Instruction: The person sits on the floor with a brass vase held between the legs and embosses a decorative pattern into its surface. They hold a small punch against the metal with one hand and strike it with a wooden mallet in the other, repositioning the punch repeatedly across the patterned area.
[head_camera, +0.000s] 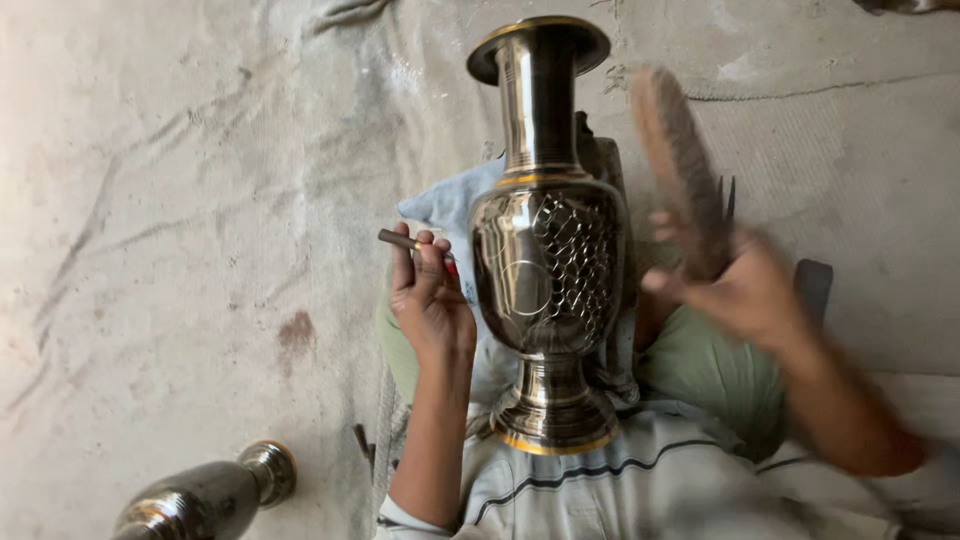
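A tall polished metal vase (548, 260) with gold rims and an engraved lattice pattern lies along my lap, its mouth pointing away from me. My left hand (428, 300) rests against its left side and is closed on a thin brown chisel-like tool (400, 240). My right hand (735, 290), blurred by motion, is to the right of the vase and grips a long wooden mallet-like stick (680, 165) that rises above it.
A second metal vase (205, 495) lies on the floor at the bottom left. A light blue cloth (450, 205) sits under the big vase. Worn, dusty sheeting (180, 200) covers the floor. My striped shirt (620, 480) fills the bottom.
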